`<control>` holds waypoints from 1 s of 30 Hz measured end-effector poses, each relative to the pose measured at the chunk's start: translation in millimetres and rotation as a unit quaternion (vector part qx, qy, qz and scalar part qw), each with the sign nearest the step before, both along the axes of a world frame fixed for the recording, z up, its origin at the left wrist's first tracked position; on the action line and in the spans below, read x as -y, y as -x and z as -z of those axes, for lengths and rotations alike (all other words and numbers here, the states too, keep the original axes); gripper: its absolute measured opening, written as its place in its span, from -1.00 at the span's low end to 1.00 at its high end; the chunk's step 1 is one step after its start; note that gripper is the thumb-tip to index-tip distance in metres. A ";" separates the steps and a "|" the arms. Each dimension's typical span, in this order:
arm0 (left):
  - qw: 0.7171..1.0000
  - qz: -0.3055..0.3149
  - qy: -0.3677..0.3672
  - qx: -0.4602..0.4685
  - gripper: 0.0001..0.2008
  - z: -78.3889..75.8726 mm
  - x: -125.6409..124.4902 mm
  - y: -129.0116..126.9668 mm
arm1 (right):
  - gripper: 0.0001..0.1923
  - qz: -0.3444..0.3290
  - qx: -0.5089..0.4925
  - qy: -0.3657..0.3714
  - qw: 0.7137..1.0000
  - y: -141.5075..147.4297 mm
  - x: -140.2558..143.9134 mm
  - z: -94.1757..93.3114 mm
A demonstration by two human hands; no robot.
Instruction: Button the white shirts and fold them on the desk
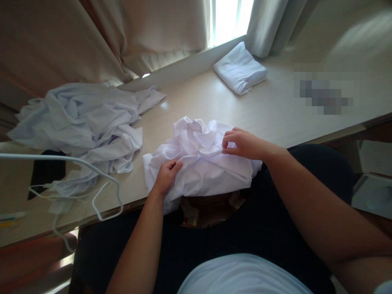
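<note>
A crumpled white garment (211,173), perhaps a shirt, lies in front of me, partly hanging over the table's near edge. My left hand (167,175) is closed on its left side, the thumb pressing the cloth against the fingers. On the right, my right hand (241,143) pinches a fold of the same cloth between thumb and curled fingers. The garment's upper part is bunched into loose folds between and beyond my hands. Its exact shape is hidden by the creases.
A heap of rumpled white cloth (92,118) covers the table's left side. A folded white cloth (240,69) lies near the curtain (159,32). White cables (118,192), a black flat object (47,171) and a power strip (73,175) are at left. A blurred patch (324,94) hides something at right.
</note>
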State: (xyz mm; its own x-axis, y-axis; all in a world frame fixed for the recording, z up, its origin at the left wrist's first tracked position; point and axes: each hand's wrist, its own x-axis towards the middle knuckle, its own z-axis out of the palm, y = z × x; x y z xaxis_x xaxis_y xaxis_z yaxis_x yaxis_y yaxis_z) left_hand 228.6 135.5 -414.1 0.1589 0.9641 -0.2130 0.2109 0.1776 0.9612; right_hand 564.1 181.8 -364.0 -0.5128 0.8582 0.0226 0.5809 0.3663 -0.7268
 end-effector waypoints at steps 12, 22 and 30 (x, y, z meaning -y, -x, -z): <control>0.992 -0.087 -0.033 0.089 -0.59 -47.4 8.0 -43.9 | -0.67 0.028 -0.449 0.340 0.826 63.8 30.1 -14.0; 0.986 -0.036 -0.007 0.161 -0.65 10.1 7.1 -52.7 | -0.67 0.106 -0.507 0.382 0.766 92.5 30.5 37.4; 0.993 -0.086 -0.045 0.070 -0.68 20.1 6.7 -54.9 | -0.68 0.097 -0.452 0.335 0.821 99.7 31.6 45.9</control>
